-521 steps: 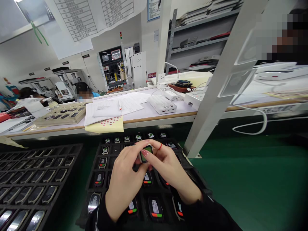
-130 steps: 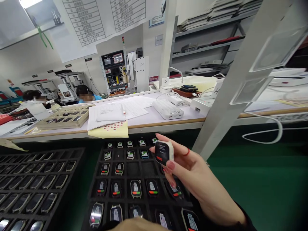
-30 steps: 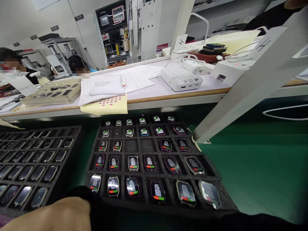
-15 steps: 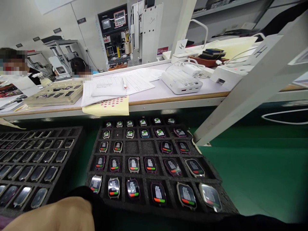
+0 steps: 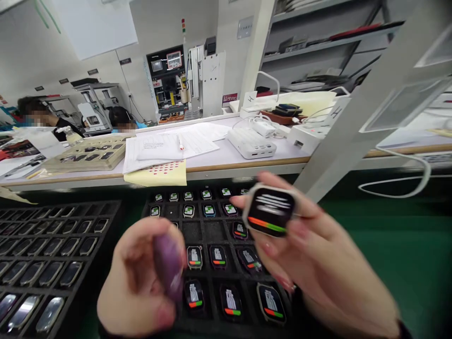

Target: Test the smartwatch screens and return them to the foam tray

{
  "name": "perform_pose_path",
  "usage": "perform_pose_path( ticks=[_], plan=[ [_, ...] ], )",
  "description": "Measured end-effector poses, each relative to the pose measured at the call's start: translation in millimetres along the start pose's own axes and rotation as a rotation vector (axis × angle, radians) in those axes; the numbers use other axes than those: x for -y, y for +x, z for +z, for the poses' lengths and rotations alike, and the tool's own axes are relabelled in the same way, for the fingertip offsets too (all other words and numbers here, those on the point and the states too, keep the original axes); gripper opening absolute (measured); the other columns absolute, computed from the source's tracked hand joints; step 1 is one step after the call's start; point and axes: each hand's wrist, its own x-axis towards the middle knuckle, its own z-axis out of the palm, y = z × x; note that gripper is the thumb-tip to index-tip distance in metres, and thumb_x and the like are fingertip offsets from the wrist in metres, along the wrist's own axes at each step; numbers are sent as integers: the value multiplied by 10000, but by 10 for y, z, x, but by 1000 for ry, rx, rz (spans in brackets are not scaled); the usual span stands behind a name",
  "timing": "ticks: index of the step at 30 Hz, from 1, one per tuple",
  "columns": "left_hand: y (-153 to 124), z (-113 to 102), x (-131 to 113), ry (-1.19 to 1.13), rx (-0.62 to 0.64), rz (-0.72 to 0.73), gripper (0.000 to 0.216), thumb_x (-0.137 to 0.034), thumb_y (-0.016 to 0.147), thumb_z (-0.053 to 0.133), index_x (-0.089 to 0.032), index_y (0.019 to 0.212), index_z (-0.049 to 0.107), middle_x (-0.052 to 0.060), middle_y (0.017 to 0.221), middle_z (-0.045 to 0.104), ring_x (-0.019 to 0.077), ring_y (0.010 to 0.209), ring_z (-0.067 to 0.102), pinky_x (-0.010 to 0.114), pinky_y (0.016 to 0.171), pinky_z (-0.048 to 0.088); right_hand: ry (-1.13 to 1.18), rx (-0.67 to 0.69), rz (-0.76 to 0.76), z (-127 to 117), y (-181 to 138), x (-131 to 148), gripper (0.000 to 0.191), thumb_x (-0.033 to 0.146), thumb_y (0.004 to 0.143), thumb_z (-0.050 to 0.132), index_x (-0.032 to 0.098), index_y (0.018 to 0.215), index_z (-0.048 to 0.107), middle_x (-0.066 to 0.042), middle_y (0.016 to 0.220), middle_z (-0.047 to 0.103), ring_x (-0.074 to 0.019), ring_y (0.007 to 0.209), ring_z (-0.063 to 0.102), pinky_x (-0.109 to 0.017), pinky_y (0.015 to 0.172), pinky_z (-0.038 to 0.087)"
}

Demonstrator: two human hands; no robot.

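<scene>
Quick look at this bench shot: a silver-cased smartwatch (image 5: 270, 210) with a black screen, white bars and a red-and-green strip is clamped in the fingers of the right hand (image 5: 318, 263), screen turned up toward the camera, above the right side of the black foam tray (image 5: 201, 230). The left hand (image 5: 136, 278) is curled around a blurred purple object (image 5: 168, 266), too smeared to identify for sure. The hands are held well apart. Rows of smartwatches sit in the tray's square compartments under both hands, and more glossy watches fill a second black foam tray (image 5: 60, 203) to the left. Further ahead, on a white bench with a wood-toned edge (image 5: 247, 165), paper forms (image 5: 158, 148), a yellow sheet with red dots (image 5: 155, 179), a white power bank (image 5: 251, 146) and a beige tray of dark watches (image 5: 84, 165) can be seen.
</scene>
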Motion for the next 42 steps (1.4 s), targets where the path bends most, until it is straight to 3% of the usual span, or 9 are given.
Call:
perform_pose_path(
  ticks=[3, 11, 17, 24, 28, 33, 37, 39, 42],
  plan=[
    [167, 186, -130, -42, 38, -62, 477, -262, 803, 859, -402, 1233, 706, 4, 1037, 734, 129, 880, 703, 186, 742, 581, 137, 124, 15, 18, 173, -55, 460, 389, 918, 817, 380, 1353, 665, -60, 1223, 702, -131, 605, 565, -239, 478, 524],
    [311, 238, -37, 113, 1, -36, 448, -303, 923, 739, -320, 1357, 626, 36, 1258, 715, 181, 1133, 684, 261, 975, 567, -34, 186, 43, 23, 254, -175, 520, 291, 1008, 704, 239, 1488, 512, -5, 821, 665, -129, 571, 546, -246, 564, 555],
    [294, 277, -4, 227, 69, -73, 459, -312, 964, 667, -347, 1414, 585, 41, 1249, 697, 215, 1092, 671, 319, 918, 582, -39, 152, 6, 63, 293, -190, 419, 401, 960, 750, 202, 1299, 603, 7, 731, 628, -118, 489, 471, -216, 444, 449],
    [301, 316, -40, 217, 68, -78, 366, -345, 992, 617, -314, 1356, 647, 56, 1326, 687, 228, 1082, 686, 318, 886, 601, -131, 44, 33, 119, 313, -188, 526, 566, 865, 826, 161, 1143, 637, 38, 606, 541, -103, 496, 380, -176, 410, 302],
    [334, 305, -63, 237, 49, -69, 316, -386, 999, 602, -320, 1295, 693, 54, 1298, 688, 234, 1093, 676, 289, 820, 613, -130, 62, 39, 99, 318, -191, 611, 637, 861, 808, 161, 1202, 632, 26, 631, 561, -108, 497, 400, -183, 414, 319],
    [323, 283, -39, 292, 49, -90, 360, -438, 1008, 576, -339, 1341, 667, 51, 1110, 718, 225, 1012, 684, 336, 894, 592, -71, 61, 34, 61, 325, -228, 595, 685, 921, 713, 177, 1227, 668, -26, 741, 621, -141, 553, 526, -196, 424, 395],
    [313, 272, -1, 289, 62, -84, 407, -397, 997, 605, -326, 1398, 613, 65, 1257, 691, 232, 1055, 669, 371, 944, 562, 1, 39, 41, 55, 344, -241, 573, 677, 920, 724, 194, 1225, 690, -50, 839, 638, -173, 642, 590, -194, 418, 431],
    [320, 270, 18, 292, 65, -82, 444, -360, 974, 645, -325, 1414, 591, 66, 1265, 690, 231, 1061, 659, 355, 907, 558, 30, 46, 52, 54, 351, -235, 585, 693, 903, 736, 181, 1184, 706, -58, 844, 644, -179, 650, 597, -194, 410, 439],
    [339, 269, 43, 319, 59, -82, 513, -304, 923, 712, -335, 1416, 577, 42, 1154, 717, 169, 857, 639, 300, 759, 540, 71, 64, 54, 54, 351, -221, 590, 696, 893, 746, 166, 1152, 720, -66, 828, 658, -187, 660, 600, -192, 409, 448]
  ],
)
